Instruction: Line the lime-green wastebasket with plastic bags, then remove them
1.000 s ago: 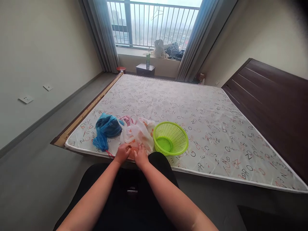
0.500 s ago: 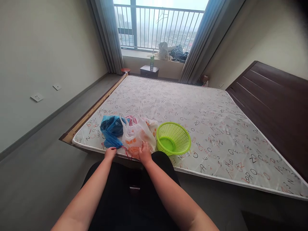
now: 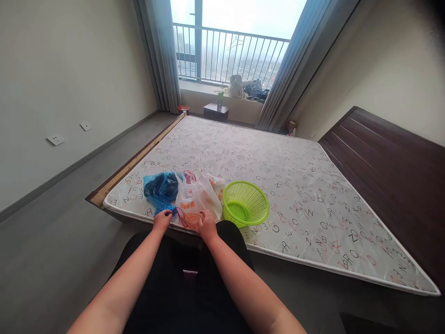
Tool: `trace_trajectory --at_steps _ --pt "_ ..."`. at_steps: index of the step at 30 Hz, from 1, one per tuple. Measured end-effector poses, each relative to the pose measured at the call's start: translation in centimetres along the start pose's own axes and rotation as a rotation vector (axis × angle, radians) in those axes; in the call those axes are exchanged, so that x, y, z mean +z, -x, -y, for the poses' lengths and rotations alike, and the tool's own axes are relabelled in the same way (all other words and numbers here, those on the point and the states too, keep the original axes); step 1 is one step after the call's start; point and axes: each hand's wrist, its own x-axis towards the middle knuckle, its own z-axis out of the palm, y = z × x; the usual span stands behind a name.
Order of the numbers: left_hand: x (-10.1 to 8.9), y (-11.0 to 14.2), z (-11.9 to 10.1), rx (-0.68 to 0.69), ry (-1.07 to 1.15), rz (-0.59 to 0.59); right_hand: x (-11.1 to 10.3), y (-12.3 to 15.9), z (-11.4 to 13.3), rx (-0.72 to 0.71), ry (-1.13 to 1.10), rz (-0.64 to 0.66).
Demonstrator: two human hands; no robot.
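A white plastic bag (image 3: 196, 197) with orange print lies at the near edge of a letter-patterned mattress (image 3: 295, 185). An orange net bag (image 3: 190, 220) with a red string sticks out in front of it. My right hand (image 3: 207, 226) rests closed on the net bag at the white bag's near side. My left hand (image 3: 162, 221) is at the mattress edge, its fingers curled at the tail of a blue plastic bag (image 3: 160, 189) and the red string. Just right of the bags stands a lime green plastic basket (image 3: 245, 204).
A pink item peeks out behind the white bag. A dark wooden headboard (image 3: 392, 162) runs along the mattress's right side. Grey floor lies to the left. A small dark table (image 3: 216, 111), a bottle and piled bags sit at the window.
My left hand moved left from the net bag to the blue bag's tail, then stayed there. The view tilted up and shifted slightly.
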Motion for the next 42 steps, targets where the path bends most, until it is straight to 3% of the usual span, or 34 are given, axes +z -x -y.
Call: trace_trajectory --at_steps 7,10,13,17,21,25,28,32,36,42 --pt "0.2 4.5 -1.0 -0.007 0.290 0.060 0.8 0.8 1.1 -0.086 -0.027 0.248" --pt "0.3 6.8 -1.6 0.018 0.482 0.186 1.5 1.3 1.4 -0.110 -0.038 0.316" --pt "0.5 8.4 -2.2 0.051 0.577 0.326 1.9 1.5 1.4 -0.036 -0.139 0.342" --pt "1.1 9.1 -2.5 0.092 0.495 0.411 1.8 1.1 1.0 0.045 -0.338 0.338" --pt "1.8 8.8 -2.2 0.108 0.381 0.418 1.5 0.8 0.6 0.067 -0.339 0.297" --pt "1.6 8.3 -1.8 0.240 0.232 0.260 1.2 0.2 0.1 0.124 -0.278 0.162" --pt "0.9 7.9 -1.6 0.240 0.142 0.142 0.8 -0.3 -0.4 0.183 -0.228 0.054" --pt "0.3 8.0 -1.6 0.267 0.027 0.094 0.5 -0.6 -0.6 0.181 -0.194 0.008" --pt "0.6 8.9 -2.3 0.427 -0.004 0.158 0.6 -0.4 -0.3 0.104 -0.195 0.084" --pt "1.5 9.5 -3.1 0.437 0.108 0.372 0.8 0.1 0.4 -0.061 -0.202 0.210"
